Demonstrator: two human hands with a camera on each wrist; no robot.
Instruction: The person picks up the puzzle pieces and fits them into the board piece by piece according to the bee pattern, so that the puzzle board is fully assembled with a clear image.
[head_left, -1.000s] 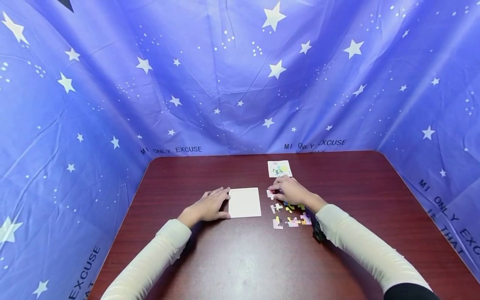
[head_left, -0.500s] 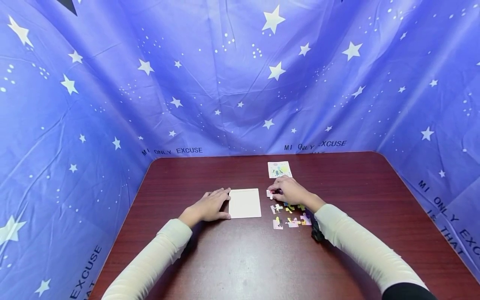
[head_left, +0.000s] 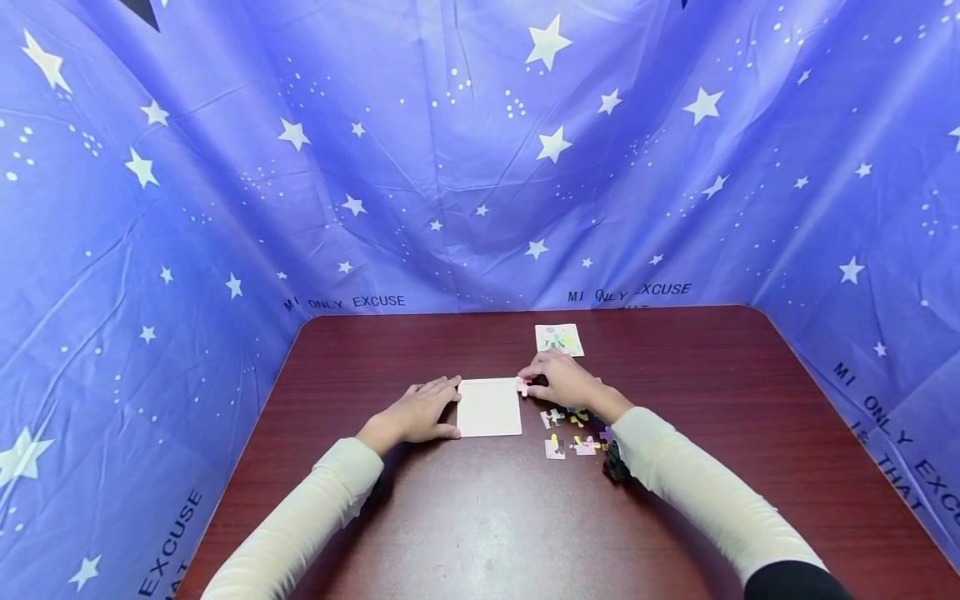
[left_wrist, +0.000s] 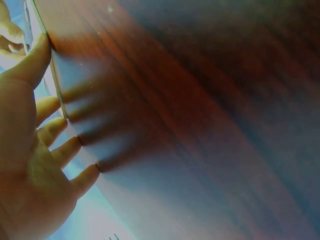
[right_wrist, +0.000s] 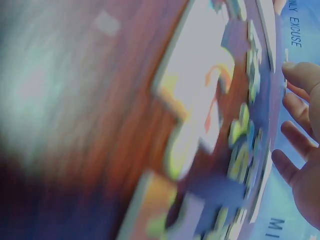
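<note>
- The left hand (head_left: 420,412) lies flat on the table (head_left: 465,517), fingers straight and spread, their tips touching the left edge of the white puzzle tray (head_left: 489,407); it grips nothing.
- The right hand (head_left: 561,381) sits just right of the tray's upper right corner, fingers curled, pinching a small pinkish puzzle piece (head_left: 521,386) that touches or overlaps that corner.
- The tray is a little left of the frame's middle in the head view, its inside bare white.
- Loose puzzle pieces (head_left: 573,433) lie in a cluster just right of the tray, below the right hand and partly under the right sleeve (head_left: 697,500).
- A small picture card (head_left: 558,339) lies above the right hand, near the table's far edge.
- Open wood stretches across the lower part of the frame and to the far right; a starred blue cloth (head_left: 480,150) closes in the far, left and right edges.
- The left wrist view shows the left hand's fingers (left_wrist: 55,130) straight against the tray's thin edge, a contact the head view only suggests.
- The right wrist view is heavily blurred: coloured pieces (right_wrist: 210,115) up close, right fingers (right_wrist: 300,80) at its right edge; the pinch cannot be told there.
</note>
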